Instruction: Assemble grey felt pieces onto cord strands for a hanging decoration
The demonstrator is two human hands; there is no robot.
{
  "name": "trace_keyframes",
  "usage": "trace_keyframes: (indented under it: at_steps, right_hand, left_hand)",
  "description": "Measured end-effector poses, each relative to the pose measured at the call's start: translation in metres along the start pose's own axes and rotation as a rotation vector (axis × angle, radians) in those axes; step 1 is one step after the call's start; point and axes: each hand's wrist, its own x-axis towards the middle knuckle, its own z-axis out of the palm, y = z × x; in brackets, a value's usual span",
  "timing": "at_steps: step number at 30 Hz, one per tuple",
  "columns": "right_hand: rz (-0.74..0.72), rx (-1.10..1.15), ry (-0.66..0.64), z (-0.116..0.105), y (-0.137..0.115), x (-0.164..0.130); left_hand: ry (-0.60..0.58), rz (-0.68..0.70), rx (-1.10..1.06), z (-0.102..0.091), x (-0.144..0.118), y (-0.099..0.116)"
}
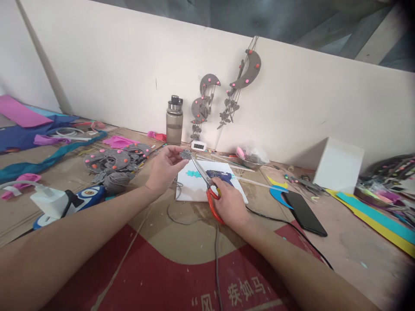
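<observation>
My left hand pinches a small grey felt piece between thumb and fingers, a little above the table. My right hand grips red-handled scissors, whose blades point up and left and reach the grey piece. Under both hands lies a white sheet with a teal cut-out shape and a blue glue gun on it.
A pile of grey felt moons with pink dots lies to the left, and a water bottle stands behind. A black phone and a white box are at the right. Grey felt hangings lean on the wall. A black cord crosses the cardboard.
</observation>
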Motion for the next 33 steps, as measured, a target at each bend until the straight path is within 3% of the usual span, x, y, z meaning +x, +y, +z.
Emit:
trace_keyframes:
  at_steps: [6,12,20,27,33]
  right_hand:
    - [-0.038,0.164,0.029,0.003,0.0,-0.003]
    - [0.01,0.08,0.033,0.001,-0.005,-0.004]
    - [0.001,0.165,0.067,0.003,-0.003,-0.005]
    - [-0.034,0.245,0.112,0.008,0.001,-0.006]
    - [-0.032,0.221,0.142,-0.002,-0.005,-0.009]
  left_hand:
    - [-0.011,-0.048,-0.019,0.0,0.0,-0.002]
    - [-0.011,-0.066,-0.046,0.0,-0.001,-0.002]
    - [-0.004,-0.258,-0.185,0.003,-0.003,-0.007]
    - [-0.058,-0.181,-0.05,0.003,-0.008,-0.02]
    - [-0.114,-0.157,0.037,0.001,-0.014,-0.027]
